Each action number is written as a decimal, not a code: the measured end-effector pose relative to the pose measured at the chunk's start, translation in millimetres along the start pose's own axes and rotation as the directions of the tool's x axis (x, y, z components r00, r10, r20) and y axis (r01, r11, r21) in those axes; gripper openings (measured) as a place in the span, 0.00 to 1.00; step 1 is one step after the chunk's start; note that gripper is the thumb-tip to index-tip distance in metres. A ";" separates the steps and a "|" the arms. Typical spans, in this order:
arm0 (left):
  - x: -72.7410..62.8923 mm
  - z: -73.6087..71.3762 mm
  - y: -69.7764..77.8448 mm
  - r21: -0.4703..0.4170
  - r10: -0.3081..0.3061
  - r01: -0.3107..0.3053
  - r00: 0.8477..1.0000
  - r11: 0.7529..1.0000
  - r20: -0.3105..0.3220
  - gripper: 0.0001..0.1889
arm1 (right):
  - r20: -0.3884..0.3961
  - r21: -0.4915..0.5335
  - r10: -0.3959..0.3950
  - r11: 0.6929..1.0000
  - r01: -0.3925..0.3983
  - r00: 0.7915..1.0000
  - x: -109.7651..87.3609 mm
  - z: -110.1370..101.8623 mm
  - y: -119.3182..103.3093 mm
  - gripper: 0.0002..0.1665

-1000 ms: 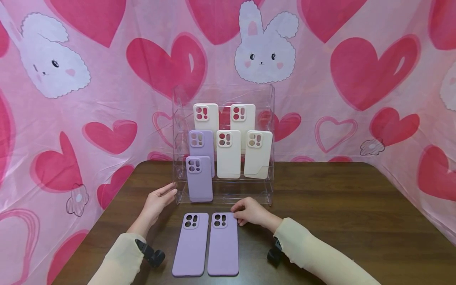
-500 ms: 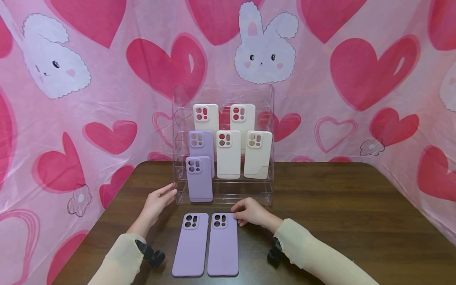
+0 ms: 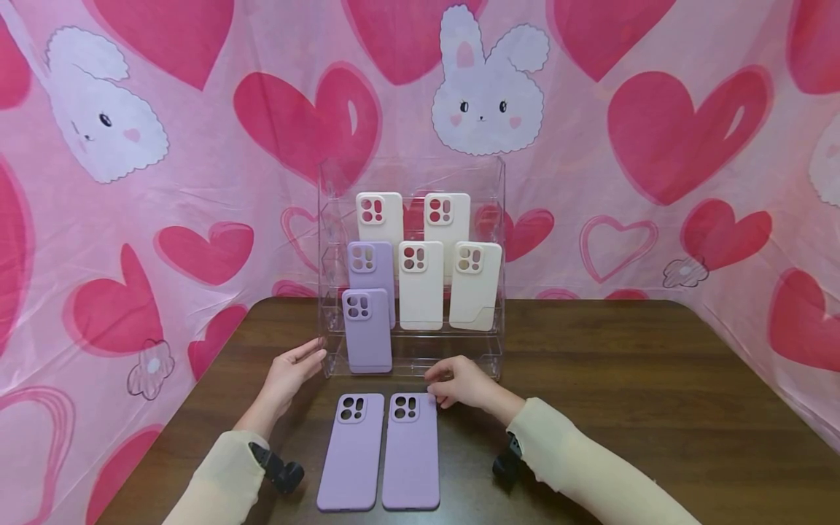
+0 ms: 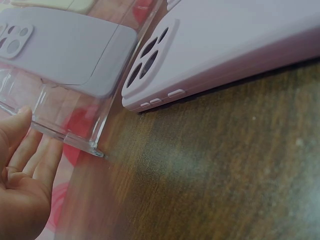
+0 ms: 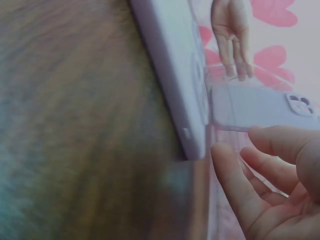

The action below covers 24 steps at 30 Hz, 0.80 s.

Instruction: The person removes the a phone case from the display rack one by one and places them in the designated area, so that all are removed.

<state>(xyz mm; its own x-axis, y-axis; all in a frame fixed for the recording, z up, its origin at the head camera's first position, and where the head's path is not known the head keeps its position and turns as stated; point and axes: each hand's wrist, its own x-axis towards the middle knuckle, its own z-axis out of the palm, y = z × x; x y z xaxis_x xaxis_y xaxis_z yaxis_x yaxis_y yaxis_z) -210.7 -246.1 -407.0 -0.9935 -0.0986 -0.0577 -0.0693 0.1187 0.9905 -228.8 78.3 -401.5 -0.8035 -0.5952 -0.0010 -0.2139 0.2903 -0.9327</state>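
Observation:
My left hand is at the lower left side of a clear tiered display stand. In the left wrist view its fingers are extended and its thumb meets the stand's clear edge. My right hand hovers by the top right corner of the right lilac phone case, fingers loosely bent with nothing between them. Another lilac phone case lies parallel to it on the left, camera cutouts toward the stand. On the stand's lowest tier leans a lilac phone case, overlapping a second lilac case behind it.
White phone cases stand higher up: one in the middle, another at the right, slightly tilted, and two behind, including a back left case. The brown wooden table backs onto a pink heart-patterned cloth.
My right hand has lifted slightly away from the corner of the right lilac phone case, toward the stand. The left hand and all the cases keep their places.

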 end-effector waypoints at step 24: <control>-0.4 0.2 -1.2 0.001 0.016 -0.016 1.000 1.000 0.003 0.28 | -0.097 -0.084 -0.052 0.995 0.044 0.994 21.7 -27.5 -54.9 0.18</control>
<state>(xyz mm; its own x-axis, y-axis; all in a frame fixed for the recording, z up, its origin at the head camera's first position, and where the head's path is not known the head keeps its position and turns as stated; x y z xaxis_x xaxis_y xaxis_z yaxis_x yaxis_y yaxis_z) -210.2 -246.0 -408.2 -0.9947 -0.0935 -0.0424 -0.0537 0.1212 0.9912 -249.8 70.0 -340.4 -0.8414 -0.5342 0.0824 -0.2949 0.3260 -0.8982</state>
